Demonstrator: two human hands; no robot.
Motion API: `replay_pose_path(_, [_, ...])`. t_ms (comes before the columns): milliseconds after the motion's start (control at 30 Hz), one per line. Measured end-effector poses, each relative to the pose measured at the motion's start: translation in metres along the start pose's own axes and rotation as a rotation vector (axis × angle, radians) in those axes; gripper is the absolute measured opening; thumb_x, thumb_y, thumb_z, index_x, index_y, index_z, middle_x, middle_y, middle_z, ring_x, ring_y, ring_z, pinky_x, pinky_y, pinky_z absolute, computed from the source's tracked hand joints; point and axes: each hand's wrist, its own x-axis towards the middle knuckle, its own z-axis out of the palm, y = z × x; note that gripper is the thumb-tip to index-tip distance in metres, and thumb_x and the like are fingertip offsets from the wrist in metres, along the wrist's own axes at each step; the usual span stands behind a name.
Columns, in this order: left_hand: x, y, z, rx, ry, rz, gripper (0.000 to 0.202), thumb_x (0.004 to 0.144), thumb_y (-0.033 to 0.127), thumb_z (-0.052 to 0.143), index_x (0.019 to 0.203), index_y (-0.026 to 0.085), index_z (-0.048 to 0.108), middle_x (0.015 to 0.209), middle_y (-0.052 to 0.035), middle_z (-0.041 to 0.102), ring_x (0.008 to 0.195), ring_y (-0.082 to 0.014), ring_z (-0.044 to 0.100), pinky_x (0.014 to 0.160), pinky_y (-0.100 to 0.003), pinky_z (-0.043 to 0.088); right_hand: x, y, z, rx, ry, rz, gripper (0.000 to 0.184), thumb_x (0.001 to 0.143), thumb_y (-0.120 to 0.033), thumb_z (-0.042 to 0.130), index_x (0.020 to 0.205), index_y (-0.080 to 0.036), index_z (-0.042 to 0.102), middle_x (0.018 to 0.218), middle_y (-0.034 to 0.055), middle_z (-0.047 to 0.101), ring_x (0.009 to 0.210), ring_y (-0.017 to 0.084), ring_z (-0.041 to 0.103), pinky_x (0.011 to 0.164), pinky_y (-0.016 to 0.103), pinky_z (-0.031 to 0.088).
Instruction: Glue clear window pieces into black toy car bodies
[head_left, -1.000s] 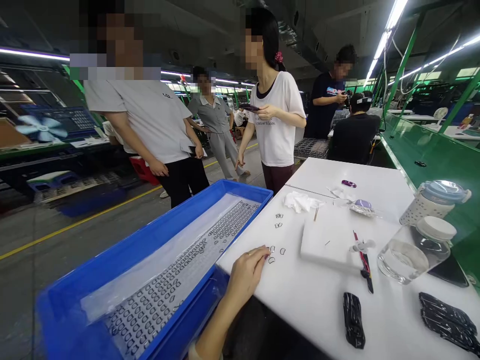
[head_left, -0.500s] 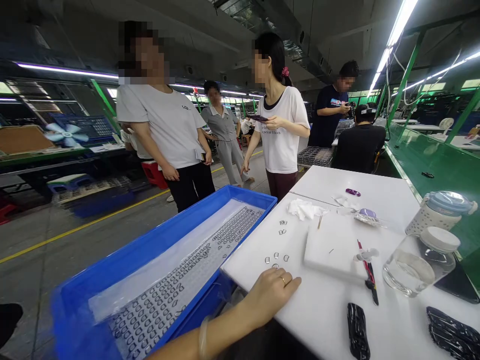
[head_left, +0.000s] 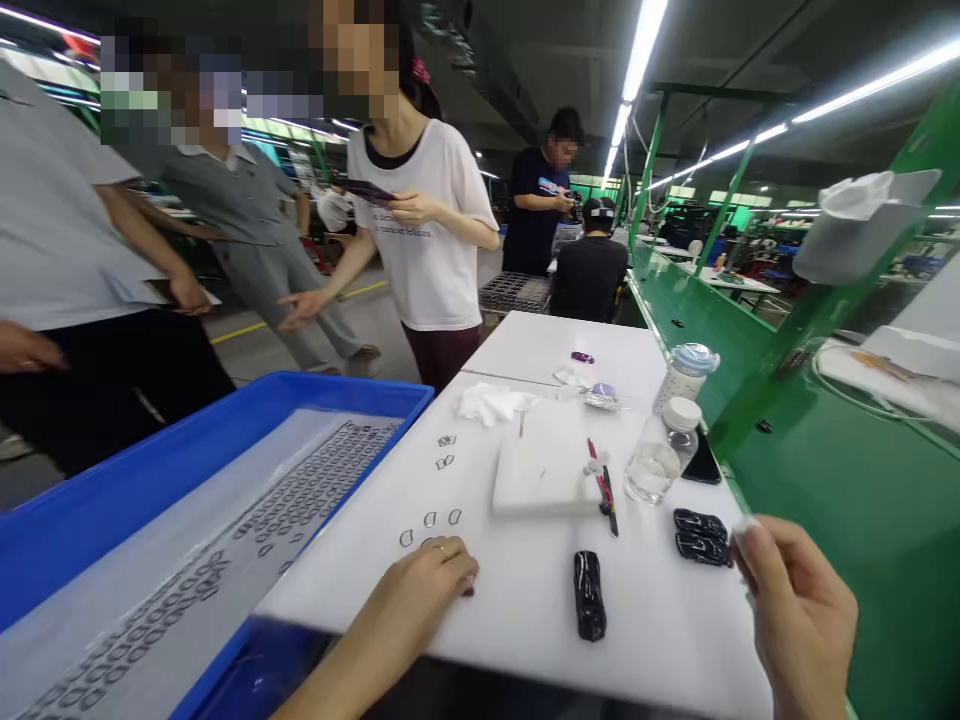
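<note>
My left hand (head_left: pixel 424 590) rests on the white tabletop, its fingers loosely bent and holding nothing visible. Just beyond its knuckles lie several small dark-outlined frames (head_left: pixel 430 519), one partly hidden by the hand. At the right, my right hand (head_left: pixel 806 600) is raised over the table edge with thumb and fingers pinched. A small whitish bit shows at its fingertips, too blurred to name. Near that hand are two black plastic-wrapped bundles (head_left: pixel 701 535). Another black wrapped bundle (head_left: pixel 589 595) lies between my hands.
A blue bin (head_left: pixel 360 385) holding rows of small frames stands left of the table. A white foam block (head_left: pixel 544 485), tweezers (head_left: pixel 609 500), crumpled tissue (head_left: pixel 487 403), a clear jar (head_left: pixel 660 460) and a speckled cup (head_left: pixel 686 375) are on the table. Several people stand beyond.
The view has turned right. My right hand has come into view at the right with its fingers pinched. My left hand stays on the table near the small frames.
</note>
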Motion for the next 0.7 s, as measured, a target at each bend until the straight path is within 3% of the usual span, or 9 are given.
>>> replay_pose_path(167, [0.002, -0.002, 0.006, -0.038, 0.032, -0.036, 0.021, 0.080, 0.007, 0.050, 0.072, 0.023, 0.062, 0.078, 0.0016, 0.066, 0.074, -0.0171, 0.065, 0.064, -0.025, 0.046, 0.070, -0.030, 0.033, -0.252, 0.041, -0.539, 0.025, 0.092, -0.041, 0.053, 0.089, -0.020, 0.066, 0.078, 0.0033, 0.061, 0.069, 0.017, 0.056, 0.064, 0.029, 0.045])
replay_pose_path(267, [-0.001, 0.003, 0.001, -0.017, 0.021, -0.059, 0.018, 0.082, 0.009, 0.052, 0.073, 0.022, 0.060, 0.082, 0.0010, 0.066, 0.078, -0.0180, 0.065, 0.067, -0.026, 0.047, 0.101, -0.026, 0.051, -0.440, -0.016, -0.715, 0.028, 0.094, -0.044, 0.049, 0.097, -0.019, 0.063, 0.088, 0.0062, 0.058, 0.077, 0.019, 0.057, 0.068, 0.032, 0.047])
replay_pose_path(433, [-0.009, 0.009, 0.001, 0.040, 0.131, -0.047, 0.018, 0.084, 0.007, 0.050, 0.079, 0.022, 0.059, 0.083, 0.0000, 0.066, 0.076, -0.0199, 0.064, 0.064, -0.029, 0.047, 0.111, 0.002, 0.061, -0.559, -0.193, -0.836, 0.030, 0.093, -0.043, 0.050, 0.111, -0.019, 0.054, 0.106, 0.0120, 0.056, 0.095, 0.025, 0.058, 0.074, 0.035, 0.049])
replay_pose_path(600, [-0.012, 0.012, 0.004, 0.025, 0.243, -0.013, 0.021, 0.086, 0.009, 0.045, 0.082, 0.023, 0.060, 0.081, -0.0010, 0.068, 0.073, -0.0201, 0.064, 0.060, -0.029, 0.049, 0.109, 0.014, 0.053, -0.537, -0.172, -0.867, 0.030, 0.092, -0.043, 0.050, 0.112, -0.020, 0.050, 0.106, 0.0117, 0.061, 0.096, 0.025, 0.061, 0.073, 0.034, 0.051])
replay_pose_path(700, [-0.012, 0.012, 0.005, -0.049, 0.335, 0.022, 0.022, 0.089, 0.013, 0.044, 0.085, 0.022, 0.063, 0.080, -0.0012, 0.069, 0.072, -0.0196, 0.066, 0.062, -0.030, 0.052, 0.117, 0.022, 0.037, -0.539, -0.080, -0.741, 0.037, 0.086, -0.048, 0.053, 0.109, -0.019, 0.051, 0.101, 0.0115, 0.061, 0.090, 0.027, 0.062, 0.074, 0.037, 0.051])
